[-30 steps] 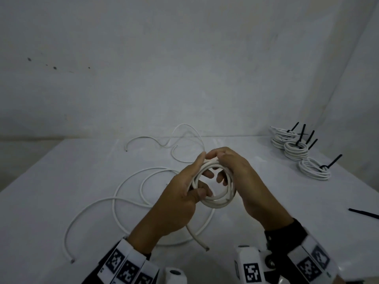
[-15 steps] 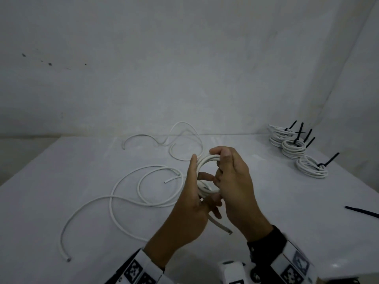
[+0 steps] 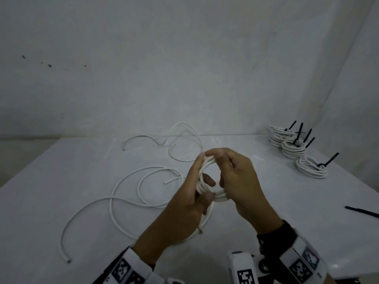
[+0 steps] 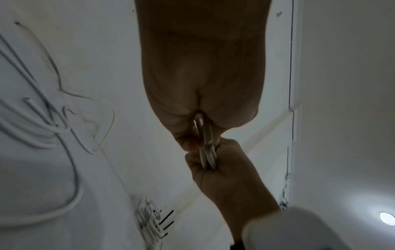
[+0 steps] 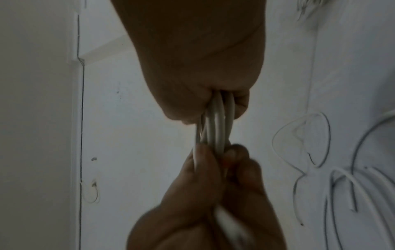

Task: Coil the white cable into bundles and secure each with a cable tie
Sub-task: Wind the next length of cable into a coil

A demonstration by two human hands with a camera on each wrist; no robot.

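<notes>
A small coil of white cable (image 3: 220,196) is held above the table between both hands. My left hand (image 3: 192,181) grips its left side, thumb through the ring. My right hand (image 3: 242,181) pinches the top and right side, fingers curled over the strands. A short tail (image 3: 207,218) hangs from the coil under the left hand. In the left wrist view the left hand (image 4: 203,67) and right hand (image 4: 224,169) meet on the strands (image 4: 206,135). In the right wrist view the strands (image 5: 215,121) run from the right hand (image 5: 192,59) to the left hand (image 5: 203,194).
Loose white cable (image 3: 127,191) lies in wide loops on the white table (image 3: 61,181) to the left, and another piece (image 3: 164,140) lies at the back. Several tied bundles (image 3: 291,146) with black ties sit at the back right. A loose black cable tie (image 3: 363,212) lies at the right edge.
The hands have turned the coil from edge-on back to facing me and shifted their grips. The free tail under the left hand has grown shorter.
</notes>
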